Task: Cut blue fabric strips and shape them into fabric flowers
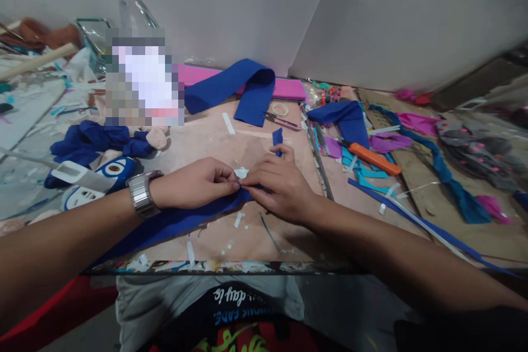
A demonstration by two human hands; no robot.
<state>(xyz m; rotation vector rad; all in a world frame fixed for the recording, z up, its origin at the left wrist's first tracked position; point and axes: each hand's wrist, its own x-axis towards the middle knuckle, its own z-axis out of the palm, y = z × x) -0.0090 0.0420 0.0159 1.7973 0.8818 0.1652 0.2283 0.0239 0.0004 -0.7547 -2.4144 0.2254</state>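
Observation:
A long blue fabric strip [177, 224] runs from the table's front left edge up to my two hands. My left hand [202, 180], with a metal watch [142, 193] on its wrist, pinches the strip's end between thumb and fingers. My right hand [278, 184] pinches the same end, its fingertips touching those of my left hand. A small blue piece [278, 138] sticks up at the curled outer fingers of my right hand. Behind my hands a wide blue strip [247, 80] lies folded over pink material [291, 88].
Small scissors [284, 121] and a tape ring [280, 109] lie behind my right hand. An orange cutter [373, 158] rests among scraps on the right. Bunched blue fabric [94, 141], a white-handled tool [78, 176] and a red-capped bottle [134, 5] are on the left.

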